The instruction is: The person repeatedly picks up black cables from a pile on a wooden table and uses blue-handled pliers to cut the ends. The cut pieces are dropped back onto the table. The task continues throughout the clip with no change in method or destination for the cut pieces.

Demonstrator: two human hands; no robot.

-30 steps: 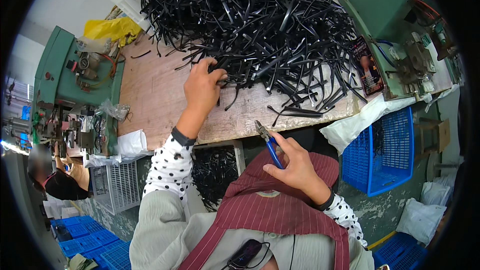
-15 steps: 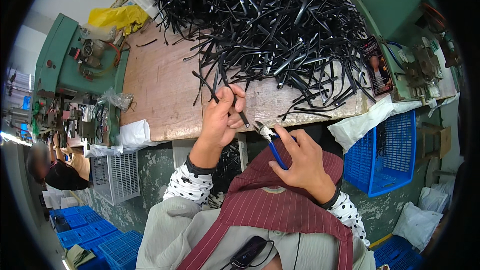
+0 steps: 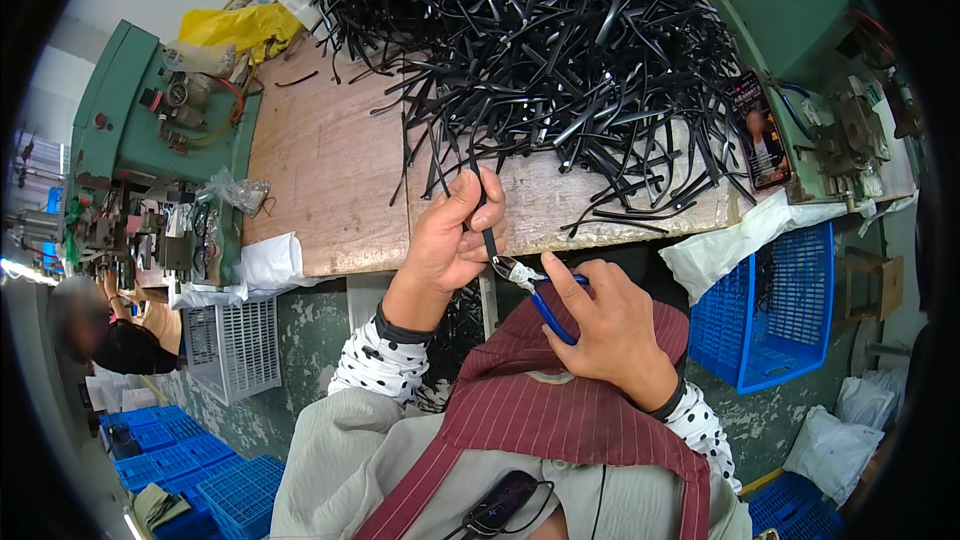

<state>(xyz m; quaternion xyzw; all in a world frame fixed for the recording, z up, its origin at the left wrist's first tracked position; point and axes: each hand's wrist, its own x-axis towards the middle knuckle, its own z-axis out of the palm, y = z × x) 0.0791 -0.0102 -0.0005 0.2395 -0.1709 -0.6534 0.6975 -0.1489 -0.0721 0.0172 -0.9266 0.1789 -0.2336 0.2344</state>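
Observation:
My left hand [image 3: 452, 232] pinches a black eyeglass temple [image 3: 489, 241] between thumb and fingers, close to the table's front edge. The temple's lower end points down toward my right hand [image 3: 615, 328]. That hand is closed round blue-handled cutting pliers [image 3: 553, 315], its index finger stretched along the upper handle. White wrapping covers the pliers near the pivot. Their jaws [image 3: 505, 266] are at the temple's lower end; whether they bite on it I cannot tell. Beyond my hands a large heap of black eyeglass temples [image 3: 560, 60] covers the back of the wooden table [image 3: 330, 160].
Green machines [image 3: 140, 90] flank the table on both sides. A blue crate [image 3: 765, 320] stands below at the right, a white crate [image 3: 235, 350] at the left. White sheeting [image 3: 715, 250] hangs over the front edge. Another person [image 3: 135, 335] is at the far left.
The temple in my left hand has swung more upright, its lower end now meeting the pliers' jaws. The pliers have moved slightly left and down toward it.

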